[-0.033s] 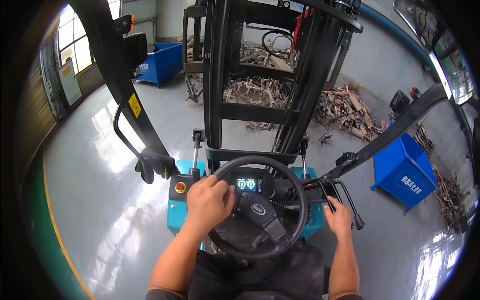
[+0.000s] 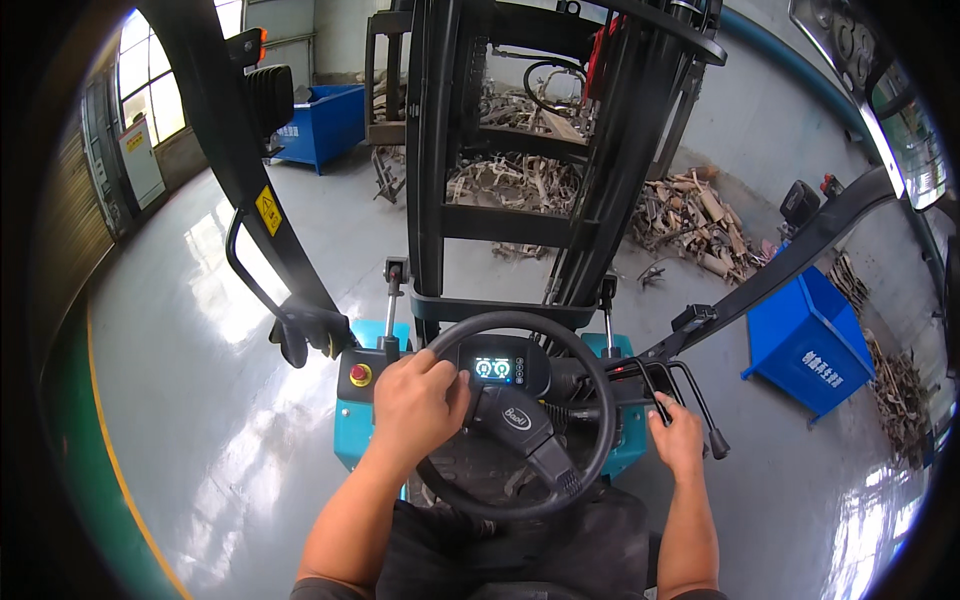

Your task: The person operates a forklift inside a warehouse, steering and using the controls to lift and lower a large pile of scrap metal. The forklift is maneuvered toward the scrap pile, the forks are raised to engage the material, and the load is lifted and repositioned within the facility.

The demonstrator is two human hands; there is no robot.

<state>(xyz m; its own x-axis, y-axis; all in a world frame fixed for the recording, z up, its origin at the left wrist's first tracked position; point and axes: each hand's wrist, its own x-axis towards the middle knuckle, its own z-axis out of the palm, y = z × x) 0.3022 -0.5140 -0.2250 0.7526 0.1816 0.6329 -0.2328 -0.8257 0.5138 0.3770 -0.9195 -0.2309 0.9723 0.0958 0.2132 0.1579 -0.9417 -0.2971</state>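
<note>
My left hand (image 2: 415, 405) is closed at the left side of a black forklift steering wheel (image 2: 508, 322); its fingers hide what lies under the palm. My right hand (image 2: 678, 435) is closed round the end of a black control lever (image 2: 652, 383) to the right of the wheel. Just beside it stands a second lever (image 2: 718, 443) with a black knob, untouched. Between the wheel's upper rim and its hub, a lit display (image 2: 493, 370) shows two round gauges. A red stop button (image 2: 360, 374) sits left of my left hand.
The black forklift mast (image 2: 520, 222) rises straight ahead. Beyond it lie heaps of rusty scrap metal (image 2: 695, 222) by the wall. One blue bin (image 2: 812, 345) stands at the right, another blue bin (image 2: 335, 125) at the far left. Gloves (image 2: 310, 330) hang on the left grab handle.
</note>
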